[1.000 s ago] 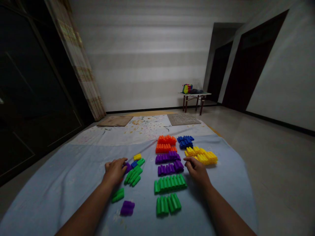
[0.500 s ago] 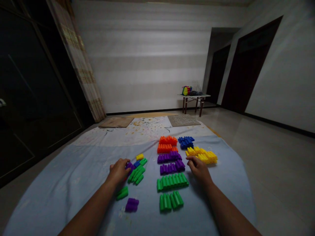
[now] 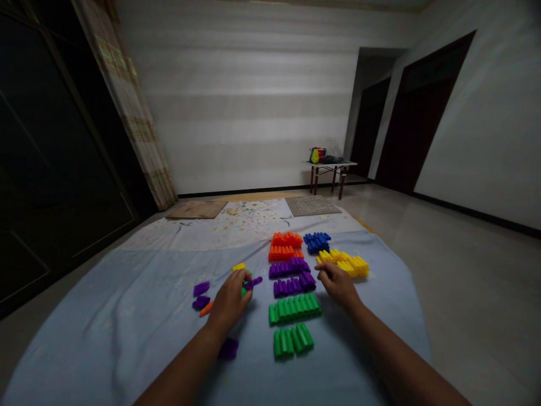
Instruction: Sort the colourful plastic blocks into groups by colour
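My left hand (image 3: 232,296) is closed on a purple piece (image 3: 253,283), which sticks out to the right of its fingertips. Green shows beneath these fingers, mostly hidden. Left of the hand lie purple pieces (image 3: 202,288) and an orange piece (image 3: 207,308); a yellow piece (image 3: 239,267) is just beyond it. My right hand (image 3: 337,282) has its fingers curled beside the purple rows (image 3: 289,269) and the yellow group (image 3: 343,263); whether it holds anything is hidden. Nearer me are green rows (image 3: 296,309). Orange rows (image 3: 286,246) and a blue group (image 3: 316,242) stand farther back.
The pieces lie on a cloth-covered round table (image 3: 139,293). Two flat mats, one brown (image 3: 198,210) and one grey (image 3: 313,206), rest at its far edge. A small table (image 3: 329,164) with a colourful bag stands by the wall.
My left hand has moved right over the green pieces and now has a purple piece in its fingers. Purple and orange pieces once behind it show at left. My right hand has barely moved.
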Demonstrator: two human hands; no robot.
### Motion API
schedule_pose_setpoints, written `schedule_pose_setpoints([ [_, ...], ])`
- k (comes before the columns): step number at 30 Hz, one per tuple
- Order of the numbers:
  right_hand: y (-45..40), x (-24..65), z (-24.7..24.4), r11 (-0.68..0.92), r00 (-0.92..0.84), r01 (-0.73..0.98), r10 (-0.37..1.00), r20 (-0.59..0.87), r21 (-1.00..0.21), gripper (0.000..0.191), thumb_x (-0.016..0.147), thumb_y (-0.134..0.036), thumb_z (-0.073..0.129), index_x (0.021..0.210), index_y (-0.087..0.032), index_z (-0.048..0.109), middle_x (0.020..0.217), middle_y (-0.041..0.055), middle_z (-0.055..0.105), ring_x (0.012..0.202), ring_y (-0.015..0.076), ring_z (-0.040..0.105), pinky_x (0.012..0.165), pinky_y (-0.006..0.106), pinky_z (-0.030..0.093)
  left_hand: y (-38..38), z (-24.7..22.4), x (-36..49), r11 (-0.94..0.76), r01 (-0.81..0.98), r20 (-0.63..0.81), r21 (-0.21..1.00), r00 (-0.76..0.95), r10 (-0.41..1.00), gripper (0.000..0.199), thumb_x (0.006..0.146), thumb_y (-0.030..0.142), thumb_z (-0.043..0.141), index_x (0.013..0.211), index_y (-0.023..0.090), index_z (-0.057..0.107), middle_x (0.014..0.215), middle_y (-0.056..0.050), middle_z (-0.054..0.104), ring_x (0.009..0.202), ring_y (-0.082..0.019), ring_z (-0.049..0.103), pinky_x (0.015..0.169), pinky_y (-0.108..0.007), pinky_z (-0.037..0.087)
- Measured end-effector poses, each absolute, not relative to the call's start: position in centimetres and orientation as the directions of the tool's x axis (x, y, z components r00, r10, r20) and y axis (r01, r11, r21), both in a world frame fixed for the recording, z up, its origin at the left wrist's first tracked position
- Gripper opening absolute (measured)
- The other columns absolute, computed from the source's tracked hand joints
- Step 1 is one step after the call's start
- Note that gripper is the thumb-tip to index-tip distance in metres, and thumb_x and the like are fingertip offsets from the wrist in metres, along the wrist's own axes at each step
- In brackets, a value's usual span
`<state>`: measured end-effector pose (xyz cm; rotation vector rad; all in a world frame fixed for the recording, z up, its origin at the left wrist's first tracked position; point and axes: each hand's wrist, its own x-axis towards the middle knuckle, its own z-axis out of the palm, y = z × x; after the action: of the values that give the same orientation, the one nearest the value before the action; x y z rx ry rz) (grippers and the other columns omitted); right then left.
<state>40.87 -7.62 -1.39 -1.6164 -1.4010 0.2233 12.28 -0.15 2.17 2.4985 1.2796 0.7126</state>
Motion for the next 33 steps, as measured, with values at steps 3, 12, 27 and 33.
schedule_pose_setpoints([
  [3,-7.7,40.9,-2.3,0.081,0.335,0.646,0.864,0.377,-0.759,0.028,0.076,-0.026,0.042,0.088,-0.017,0.066,0.07,0.0027,0.066,0.066,0.0176,0.061,0.063,0.029,0.046,-0.6,1.0,13.3,-0.618,0.717,0.247,0.323,0.566,0.786,0.014,0.073,0.014,0.049,0.085,0.022,0.049,0.095,-0.003,0.057,0.092,-0.018,0.052,0.081,-0.032,0.039],
  [12,-7.5,40.5,-2.8,0.085,0.309,0.579,0.898,0.315,-0.811,0.027,0.075,-0.022,0.043,0.085,-0.017,0.067,0.072,0.002,0.067,0.067,0.0169,0.061,0.061,0.027,0.044,-0.8,1.7,12.9,-0.564,0.774,0.023,0.288,0.583,0.812,0.039,0.065,0.04,0.064,0.101,0.024,0.056,0.106,-0.006,0.061,0.105,-0.025,0.051,0.09,-0.04,0.03],
  [27,-7.2,40.7,-5.6,0.072,0.477,0.362,0.842,0.251,-0.929,0.025,0.074,-0.029,0.047,0.086,-0.015,0.065,0.065,0.0017,0.063,0.059,0.0152,0.057,0.054,0.025,0.042,1.5,2.4,15.0,-0.508,0.829,0.134,0.235,0.49,0.862,0.035,0.074,0.032,0.055,0.108,0.024,0.055,0.113,-0.006,0.062,0.113,-0.024,0.049,0.098,-0.045,0.021],
  [33,-6.8,41.3,-6.2,0.065,0.505,0.265,0.841,0.196,-0.962,0.025,0.073,-0.03,0.049,0.085,-0.015,0.065,0.064,0.0017,0.063,0.055,0.0135,0.055,0.052,0.024,0.041,4.3,2.9,19.4,-0.583,0.761,0.142,0.283,0.568,0.811,0.034,0.076,0.027,0.053,0.11,0.025,0.053,0.117,-0.005,0.061,0.114,-0.023,0.048,0.098,-0.044,0.022],
])
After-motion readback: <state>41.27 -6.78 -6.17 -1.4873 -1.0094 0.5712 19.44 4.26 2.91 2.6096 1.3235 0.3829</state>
